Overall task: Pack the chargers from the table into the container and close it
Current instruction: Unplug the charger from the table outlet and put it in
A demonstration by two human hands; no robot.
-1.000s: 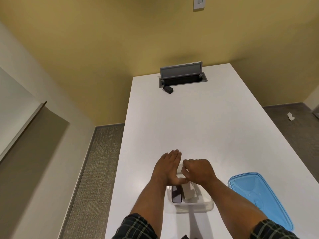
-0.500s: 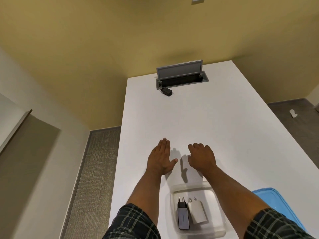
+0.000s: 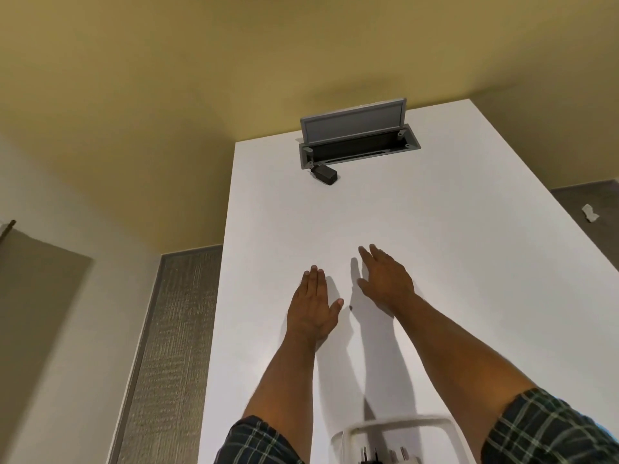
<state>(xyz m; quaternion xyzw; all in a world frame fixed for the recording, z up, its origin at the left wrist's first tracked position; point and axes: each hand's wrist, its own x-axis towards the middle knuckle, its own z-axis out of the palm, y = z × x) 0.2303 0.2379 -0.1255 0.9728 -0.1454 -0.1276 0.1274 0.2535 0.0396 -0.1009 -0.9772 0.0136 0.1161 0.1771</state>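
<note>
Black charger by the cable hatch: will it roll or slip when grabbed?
The black charger looks boxy and lies flat on the table, so it probably won't roll. Its small rigid body likely lifts easily. On that smooth top it may slide if nudged.

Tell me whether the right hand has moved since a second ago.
Yes. The right hand has left the clear plastic container and reached forward over the white table, toward the small black charger.

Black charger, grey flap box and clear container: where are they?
black charger [image 3: 325,174]: head view, its body.
grey flap box [image 3: 353,126]: head view, raised lid.
clear container [image 3: 402,424]: head view, far rim.
</note>
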